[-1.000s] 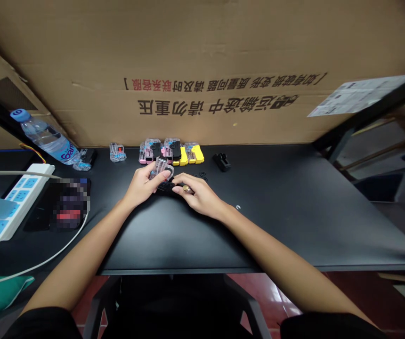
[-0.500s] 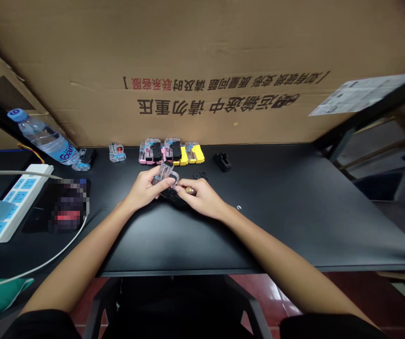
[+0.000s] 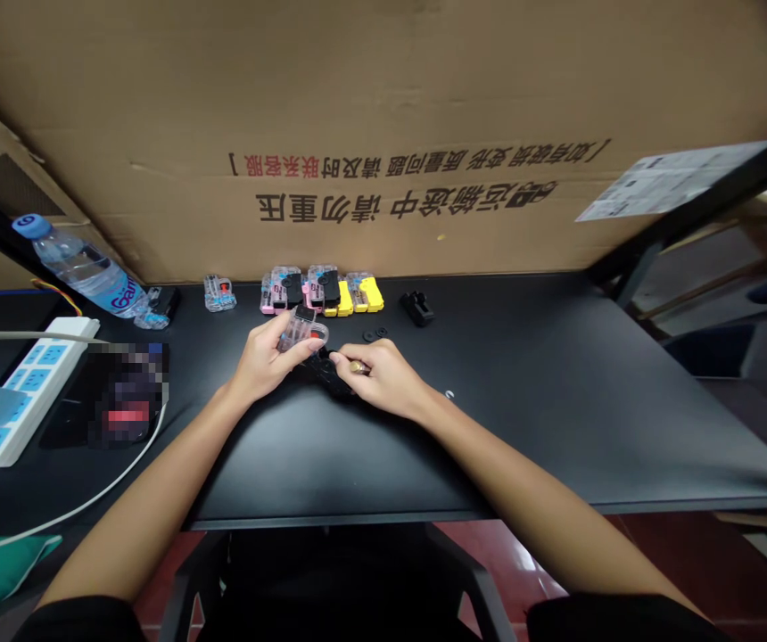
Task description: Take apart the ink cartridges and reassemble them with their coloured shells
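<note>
My left hand is closed around a small clear plastic case that has a black top and a red-orange part inside. My right hand is pinched, with a brass-coloured piece showing between its fingers; the rest of that piece is hidden. Below and between the hands lies a black object, partly covered by the right fingers, and its kind is unclear. Small black rings lie on the table just beyond my right hand.
Clear cases with pink and yellow parts stand along the cardboard. Another clear case is left of them, a black holder right. A water bottle, power strip and white cable occupy the left side.
The clear case and my left hand have shifted a little left, away from my right hand. A gap now shows between the case and the right fingers. The view has tilted slightly.
</note>
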